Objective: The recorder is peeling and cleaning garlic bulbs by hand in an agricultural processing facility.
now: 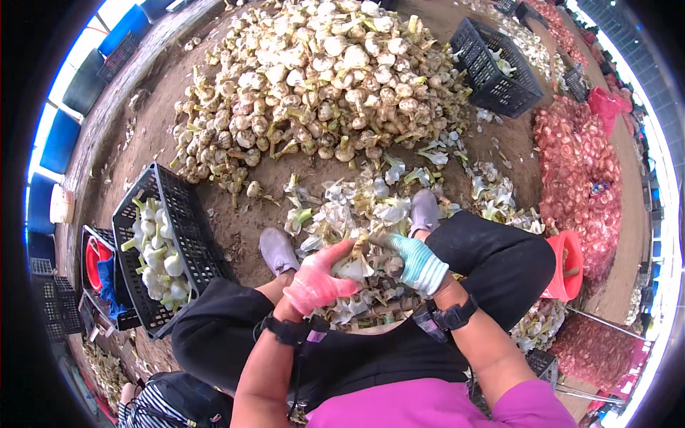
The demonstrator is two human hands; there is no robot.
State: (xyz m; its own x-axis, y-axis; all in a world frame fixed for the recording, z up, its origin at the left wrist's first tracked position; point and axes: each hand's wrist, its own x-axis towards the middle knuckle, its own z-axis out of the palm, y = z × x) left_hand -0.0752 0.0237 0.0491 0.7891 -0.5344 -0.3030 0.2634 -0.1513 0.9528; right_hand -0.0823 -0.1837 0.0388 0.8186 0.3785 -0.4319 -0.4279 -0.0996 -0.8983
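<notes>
My left hand (322, 277), in a pink glove, is closed around a pale garlic bulb (353, 267) with loose papery skin. My right hand (415, 262), in a teal-and-white striped glove, comes in from the other side, its fingertips together at the bulb's upper end. Exactly what those fingertips pinch is too small to make out. Both hands are between my knees, above a litter of peeled garlic skins (389, 210). To my left, a black plastic crate (207, 232) contains cleaned white garlic bulbs (158, 250) with trimmed stalks.
A large heap of untrimmed garlic (321, 85) fills the ground ahead. Beyond it at the right sits another black crate (499, 71). Red mesh sacks (578, 185) of garlic and a red bucket (571, 246) stand at my right. A striped garment (153, 403) shows at lower left.
</notes>
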